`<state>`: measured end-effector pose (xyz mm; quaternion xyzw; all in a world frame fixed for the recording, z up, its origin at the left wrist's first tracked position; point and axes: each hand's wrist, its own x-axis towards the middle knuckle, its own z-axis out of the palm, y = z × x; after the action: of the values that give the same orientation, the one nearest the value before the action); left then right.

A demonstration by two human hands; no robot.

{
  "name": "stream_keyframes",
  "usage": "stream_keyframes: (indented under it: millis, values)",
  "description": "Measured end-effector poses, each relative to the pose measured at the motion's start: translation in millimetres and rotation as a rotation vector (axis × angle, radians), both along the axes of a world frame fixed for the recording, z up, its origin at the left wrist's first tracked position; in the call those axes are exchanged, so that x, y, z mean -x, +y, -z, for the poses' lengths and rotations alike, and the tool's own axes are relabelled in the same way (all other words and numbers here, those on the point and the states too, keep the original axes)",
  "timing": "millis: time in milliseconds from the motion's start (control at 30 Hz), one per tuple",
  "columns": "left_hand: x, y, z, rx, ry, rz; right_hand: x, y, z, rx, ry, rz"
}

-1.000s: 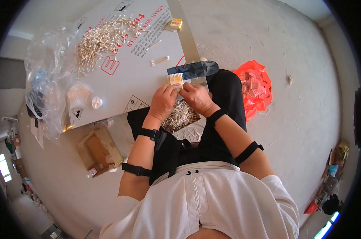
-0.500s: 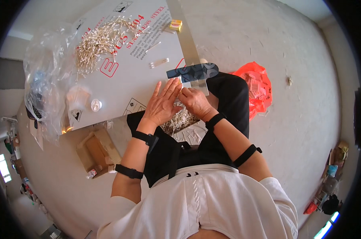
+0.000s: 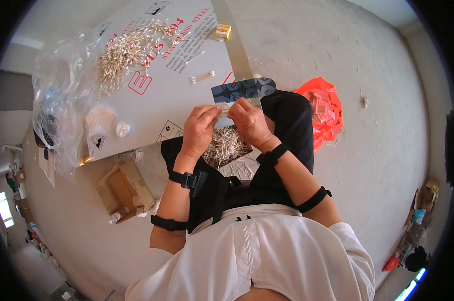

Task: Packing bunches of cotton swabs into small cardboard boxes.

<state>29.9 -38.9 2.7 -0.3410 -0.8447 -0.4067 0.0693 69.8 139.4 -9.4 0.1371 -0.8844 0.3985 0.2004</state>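
Between my hands, over the near edge of the table, is a small clear packet [image 3: 223,108] that looks whitish inside. My left hand [image 3: 199,129] pinches its left side with thumb and fingertips. At its right end the fingers of my right hand [image 3: 250,122] are closed on it. Just beyond lies a dark patterned strip [image 3: 242,91] on the table's right corner. Below my hands, a box full of loose cotton swabs [image 3: 224,148] rests at my lap. A few cotton swabs [image 3: 202,77] lie side by side farther up the table.
The printed sheet-covered table [image 3: 151,108] holds a big heap of cotton swabs [image 3: 124,57], a small yellow box [image 3: 223,31], a round white tub [image 3: 122,129] and a clear plastic bag [image 3: 61,115]. A red bag of packets [image 3: 321,108] and an open cardboard box [image 3: 124,193] stand on the floor.
My left hand has gone from flat, fingers stretched out, to a pinch on the packet. The packet has come up off the table edge, and my right hand has shifted slightly right.
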Motion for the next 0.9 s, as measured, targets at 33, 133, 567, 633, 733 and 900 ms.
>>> stream_keyframes:
  millis: [33,133,567,633,733,900]
  values:
    - [-1.1,0.8,-3.6,-0.130,-0.017,-0.052,-0.8,0.7,-6.4,0.094,-0.027,0.005]
    - [-8.0,-0.7,-22.2,-0.256,-0.189,-0.045,-5.1,4.4,-23.8,0.214,-0.090,-0.024]
    - [-47.3,-14.4,-72.6,-0.180,0.113,-0.084,-44.2,-13.9,-80.6,0.229,-0.066,-0.088]
    - [-53.1,-14.2,-78.6,-0.153,0.184,-0.072,-45.3,-20.6,-86.8,0.281,0.122,-0.071]
    - [-59.3,-11.6,-86.4,-0.127,0.260,-0.038,-46.1,-23.3,-94.6,0.218,0.213,-0.161]
    - [-70.1,-10.5,-97.9,-0.101,0.311,-0.039,-49.7,-29.5,-104.8,0.185,0.230,-0.147]
